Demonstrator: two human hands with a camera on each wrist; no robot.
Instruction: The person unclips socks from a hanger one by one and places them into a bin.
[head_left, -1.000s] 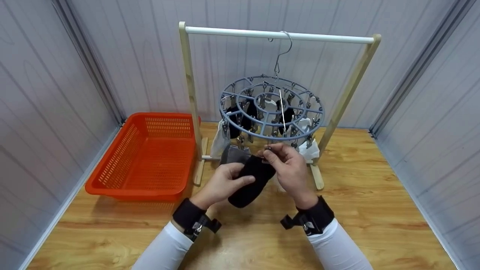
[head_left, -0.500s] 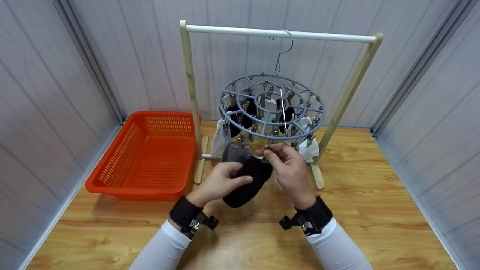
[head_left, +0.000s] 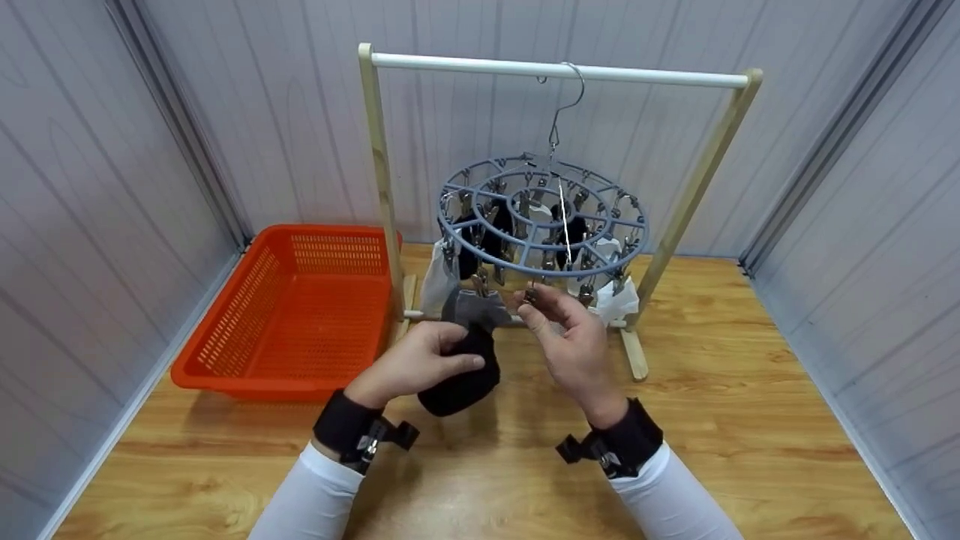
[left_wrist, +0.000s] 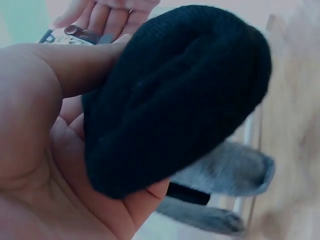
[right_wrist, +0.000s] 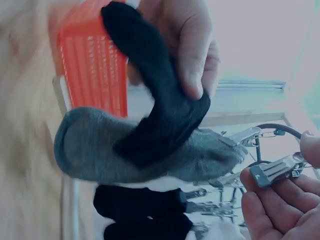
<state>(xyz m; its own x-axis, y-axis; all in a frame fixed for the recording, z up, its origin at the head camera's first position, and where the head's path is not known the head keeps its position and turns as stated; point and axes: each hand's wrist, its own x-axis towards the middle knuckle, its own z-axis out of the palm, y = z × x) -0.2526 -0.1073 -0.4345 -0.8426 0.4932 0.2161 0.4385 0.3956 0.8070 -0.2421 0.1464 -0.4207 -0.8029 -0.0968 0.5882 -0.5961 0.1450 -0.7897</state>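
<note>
My left hand [head_left: 416, 365] pinches a black sock [head_left: 459, 382] between thumb and fingers, below the round hanger's front edge. In the left wrist view the sock [left_wrist: 180, 100] bulges up over the fingers. My right hand [head_left: 579, 352] holds a metal clip [right_wrist: 274, 171] that hangs from the front rim of the blue-grey round hanger [head_left: 544, 274]. Nothing shows in the clip's end, and the black sock is apart from it. A grey sock [head_left: 480, 307] hangs from clips just left of the right hand, partly behind the black sock.
The hanger hooks over the white bar [head_left: 480, 65] of a wooden-legged rack. More black socks [right_wrist: 140, 202] and white ones [head_left: 619, 300] hang from its clips. An orange basket [head_left: 315, 315] stands on the wooden floor to the left. Pale panel walls enclose the space.
The black sock has come away from the clip at my right hand and moved left and down with my left hand. My right hand stays at the clip, which now shows bare.
</note>
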